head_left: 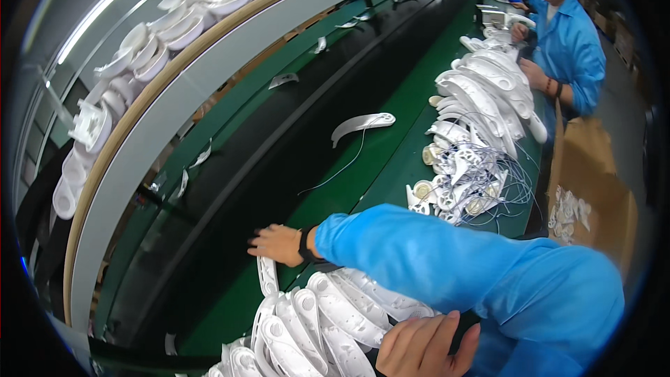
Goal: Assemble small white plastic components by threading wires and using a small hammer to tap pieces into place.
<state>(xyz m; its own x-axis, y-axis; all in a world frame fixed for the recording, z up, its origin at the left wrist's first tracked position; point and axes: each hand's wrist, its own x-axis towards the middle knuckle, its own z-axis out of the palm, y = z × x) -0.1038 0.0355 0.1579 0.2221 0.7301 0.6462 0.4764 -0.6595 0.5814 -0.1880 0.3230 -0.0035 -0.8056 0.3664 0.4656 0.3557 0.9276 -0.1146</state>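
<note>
My right hand (278,244), in a blue sleeve with a black wristband, reaches left across the green conveyor belt (230,293). Its fingers are stretched out and slightly blurred, over the upper end of a curved white plastic part (267,276). Whether it touches that part I cannot tell. At the bottom, my left hand (422,348) is beside a heap of long white plastic shells (335,311), thumb apart from loosely bent fingers, with nothing visible in it. The shells have rounded ends with slotted grilles. Further along the belt lies a single white shell (363,123) with a thin wire trailing from it.
Another pile of white shells (481,84) and a tangle of wired parts (464,174) line the belt's right side. A co-worker (569,49) in blue stands beyond, near an open cardboard box (593,167). A raised shelf (132,108) with white parts curves along the left.
</note>
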